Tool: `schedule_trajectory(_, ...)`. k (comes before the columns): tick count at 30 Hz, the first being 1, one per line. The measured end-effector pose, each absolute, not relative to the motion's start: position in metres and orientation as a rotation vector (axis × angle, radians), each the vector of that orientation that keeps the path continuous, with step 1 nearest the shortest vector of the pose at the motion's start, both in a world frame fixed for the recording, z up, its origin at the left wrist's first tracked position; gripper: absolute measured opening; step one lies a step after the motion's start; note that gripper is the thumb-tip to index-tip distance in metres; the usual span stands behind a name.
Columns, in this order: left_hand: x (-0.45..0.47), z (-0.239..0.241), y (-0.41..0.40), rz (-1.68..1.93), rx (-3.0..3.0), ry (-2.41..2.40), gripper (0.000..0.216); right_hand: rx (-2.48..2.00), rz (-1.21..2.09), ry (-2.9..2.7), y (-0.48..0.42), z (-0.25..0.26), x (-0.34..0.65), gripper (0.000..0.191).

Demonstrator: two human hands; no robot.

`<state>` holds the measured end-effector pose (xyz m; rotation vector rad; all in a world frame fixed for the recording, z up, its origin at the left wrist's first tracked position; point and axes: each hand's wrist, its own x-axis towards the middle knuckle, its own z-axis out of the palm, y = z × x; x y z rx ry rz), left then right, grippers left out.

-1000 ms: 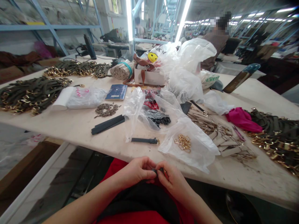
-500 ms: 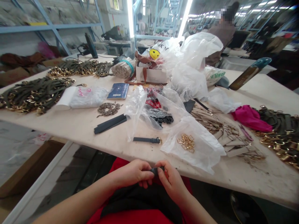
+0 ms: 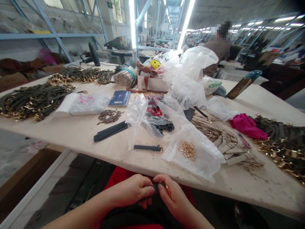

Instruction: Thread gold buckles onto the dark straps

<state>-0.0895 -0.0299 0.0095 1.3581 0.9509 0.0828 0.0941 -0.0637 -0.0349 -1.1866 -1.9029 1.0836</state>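
Close to my lap, below the table's front edge, my left hand (image 3: 136,190) and my right hand (image 3: 172,196) pinch a short dark strap (image 3: 156,188) between them. Fingers cover most of it. A bit of gold metal (image 3: 168,190) shows at my right fingers; I cannot tell if it belongs to the strap. On the table just beyond lies a dark strap with a gold buckle (image 3: 147,148). To its right, gold buckles (image 3: 187,150) are heaped on a plastic bag (image 3: 202,159). Flat dark strips (image 3: 111,131) lie to the left.
Small black parts (image 3: 166,127) sit in an open clear bag. Beige straps (image 3: 231,144), a pink cloth (image 3: 247,125) and buckled straps (image 3: 283,140) cover the right side. More straps (image 3: 33,100) are piled left. A blue booklet (image 3: 119,98) lies farther back. A person (image 3: 216,51) is beyond the table.
The camera has tilted up slightly, so the table sits lower in view. Both hands keep hold of the dark strap, with a slight shift of the fingers.
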Motion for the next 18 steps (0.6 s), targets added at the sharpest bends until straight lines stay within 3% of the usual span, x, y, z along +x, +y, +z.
schedule_trajectory(5, -0.092, 0.01, -0.034, 0.052, 1.26, 0.823, 0.036, -1.193, 1.056, -1.925, -0.07, -0.026, 0.096, 0.022)
schedule_trajectory(13, -0.086, 0.021, -0.031, -0.031, 1.347, 0.765, 0.033, -1.075, 1.362, -1.86, -0.071, -0.009, 0.095, 0.024)
schedule_trajectory(18, -0.087, 0.032, -0.023, -0.008, 1.534, 0.882, 0.033, -1.181, 1.203, -1.731, -0.067, -0.025, 0.089, 0.033)
